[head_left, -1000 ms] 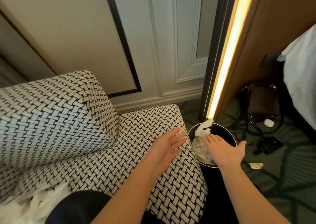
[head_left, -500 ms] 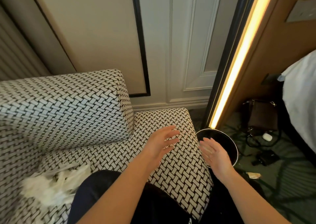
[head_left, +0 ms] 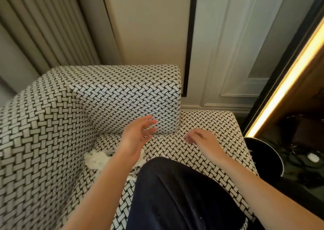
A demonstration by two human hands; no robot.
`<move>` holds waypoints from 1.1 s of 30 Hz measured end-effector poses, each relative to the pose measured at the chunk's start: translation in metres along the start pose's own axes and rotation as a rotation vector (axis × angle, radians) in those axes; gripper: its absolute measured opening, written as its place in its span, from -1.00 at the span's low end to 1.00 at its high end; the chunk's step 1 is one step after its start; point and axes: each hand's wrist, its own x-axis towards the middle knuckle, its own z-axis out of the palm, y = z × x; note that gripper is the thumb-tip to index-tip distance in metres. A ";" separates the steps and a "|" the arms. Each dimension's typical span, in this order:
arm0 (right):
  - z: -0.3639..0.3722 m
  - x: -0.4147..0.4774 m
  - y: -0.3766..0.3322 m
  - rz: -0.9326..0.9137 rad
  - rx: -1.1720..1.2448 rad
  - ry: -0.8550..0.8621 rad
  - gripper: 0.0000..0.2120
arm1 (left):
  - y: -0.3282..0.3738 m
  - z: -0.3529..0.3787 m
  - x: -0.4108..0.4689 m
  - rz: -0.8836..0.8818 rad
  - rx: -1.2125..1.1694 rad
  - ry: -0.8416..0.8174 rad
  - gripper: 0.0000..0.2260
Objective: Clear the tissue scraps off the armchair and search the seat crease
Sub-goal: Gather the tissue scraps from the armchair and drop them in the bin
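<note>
Head view. Left hand (head_left: pixel 138 136) centre frame, above armchair (head_left: pixel 43 133) seat, fingers straight, spread, empty. Right hand (head_left: pixel 202 140) beside it, fingers loosely bent, blurred, empty. Tissue scraps (head_left: pixel 95 159) on seat, left of centre, partly behind left forearm. Bin (head_left: pixel 266 156) right edge.

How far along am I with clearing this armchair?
The seat near the bin looks mostly cleared. Nothing in hand: left hand and right hand are open. A pile of tissue scraps lies in the back corner; the crease search seems still to come.

Left hand (head_left: pixel 135 138) outstretched, fingers straight; right hand (head_left: pixel 201 139) loosely curled, empty
</note>
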 end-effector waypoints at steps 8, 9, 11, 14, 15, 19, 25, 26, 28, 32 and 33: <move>0.120 0.034 -0.067 -0.181 -0.313 -0.368 -0.70 | -0.010 -0.091 -0.020 0.025 -0.012 0.219 -0.85; 0.133 0.035 -0.071 -0.192 -0.359 -0.399 -0.71 | -0.015 -0.099 -0.022 0.021 -0.031 0.246 -0.84; 0.157 0.036 -0.074 -0.221 -0.457 -0.441 -0.72 | -0.024 -0.112 -0.027 0.014 -0.076 0.311 -0.83; 0.181 0.032 -0.071 -0.311 -0.624 -0.443 -0.72 | -0.041 -0.124 -0.037 -0.020 -0.116 0.414 -0.85; 0.185 0.031 -0.069 -0.334 -0.678 -0.422 -0.72 | -0.047 -0.125 -0.040 -0.031 -0.127 0.442 -0.86; 0.184 0.039 -0.062 -0.281 -0.759 -0.410 -0.68 | -0.066 -0.124 -0.050 -0.067 -0.099 0.549 -0.83; 0.187 0.047 -0.050 -0.085 -0.631 -0.485 -0.65 | -0.079 -0.111 -0.052 0.001 0.111 0.590 -0.81; 0.186 0.046 -0.051 -0.050 -0.486 -0.447 -0.65 | -0.082 -0.111 -0.049 0.009 0.174 0.589 -0.79; 0.176 0.038 -0.061 -0.030 -0.279 -0.372 -0.65 | -0.086 -0.113 -0.044 0.014 0.303 0.581 -0.75; 0.161 0.029 -0.072 -0.060 -0.041 -0.152 -0.73 | -0.089 -0.120 -0.023 -0.061 0.563 0.494 -0.64; 0.157 0.027 -0.074 -0.071 -0.006 -0.102 -0.75 | -0.088 -0.121 -0.017 -0.092 0.625 0.469 -0.62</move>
